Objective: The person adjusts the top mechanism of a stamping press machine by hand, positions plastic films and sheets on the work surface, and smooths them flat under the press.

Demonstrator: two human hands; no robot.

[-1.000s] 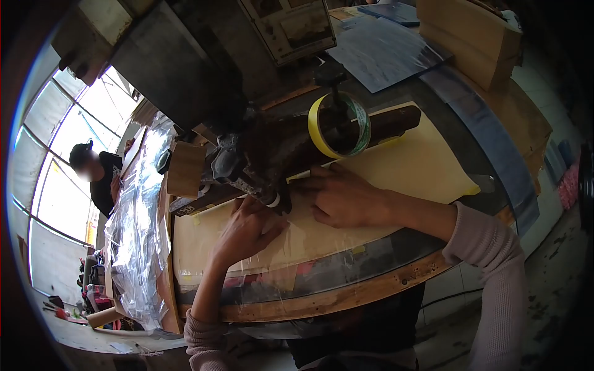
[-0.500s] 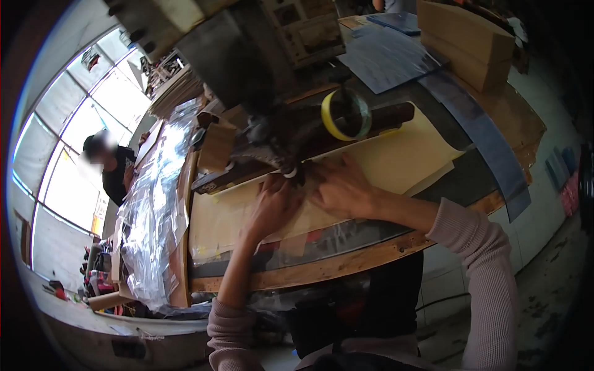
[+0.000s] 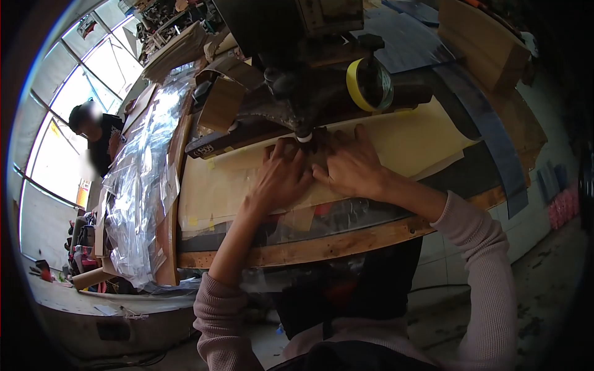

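Note:
A pale yellow sheet (image 3: 216, 188) lies along the front of a long dark bar (image 3: 247, 139) beneath a machine head. My left hand (image 3: 281, 178) rests on the sheet, fingers apart and fingertips at the bar's edge. Just to its right, my right hand (image 3: 352, 166) presses down on the sheet with spread fingers. The thumbs point towards each other with a small gap between. Above the hands is a dark metal fitting with a white tip (image 3: 304, 138). A roll of yellow tape (image 3: 357, 86) hangs at the bar's right part.
A wooden edge (image 3: 309, 246) borders the table in front of me. Clear plastic sheeting (image 3: 139, 185) covers the surface at left, where another person (image 3: 99, 136) stands. Bluish sheets (image 3: 405, 46) and a cardboard box (image 3: 482, 46) lie at the back right.
The view has shifted, so the table sits differently in it. Both hands stay on the sheet at the bar; the left hand's fingers now show more spread.

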